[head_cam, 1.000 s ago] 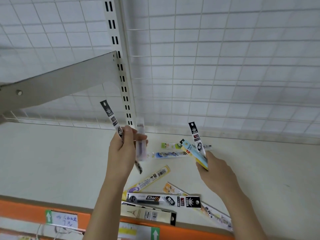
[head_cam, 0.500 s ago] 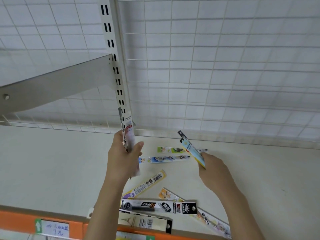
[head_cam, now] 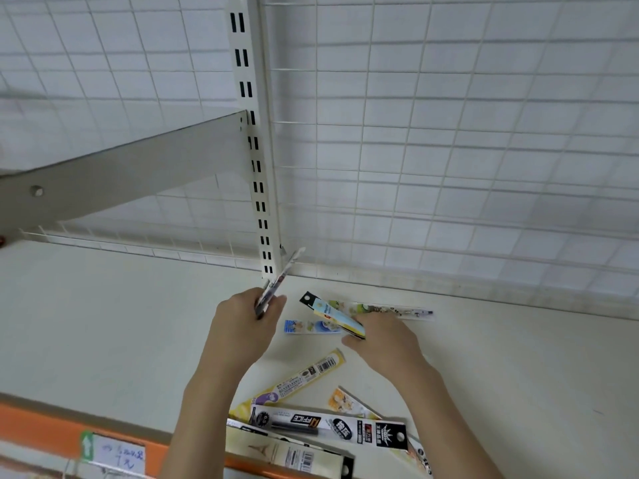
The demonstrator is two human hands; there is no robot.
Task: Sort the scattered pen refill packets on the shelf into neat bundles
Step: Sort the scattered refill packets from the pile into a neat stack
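Head view: left hand (head_cam: 242, 323) pinches a few refill packets (head_cam: 276, 283) above the shelf (head_cam: 103, 323); right hand (head_cam: 380, 340) grips a blue-and-black bundle (head_cam: 337, 314) near the back edge. Loose packets (head_cam: 304, 375) lie toward the front edge.

Bright even light, soft, edges warped

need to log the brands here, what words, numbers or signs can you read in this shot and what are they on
"FFICE": black refill packet near the shelf's front edge.
"0.5": circle at that packet's left end.
Up arrow: green tag on the orange shelf rail.
Handwriting on the white price label: unreadable.
Barcode digits on the yellow packet and front packet: too small.
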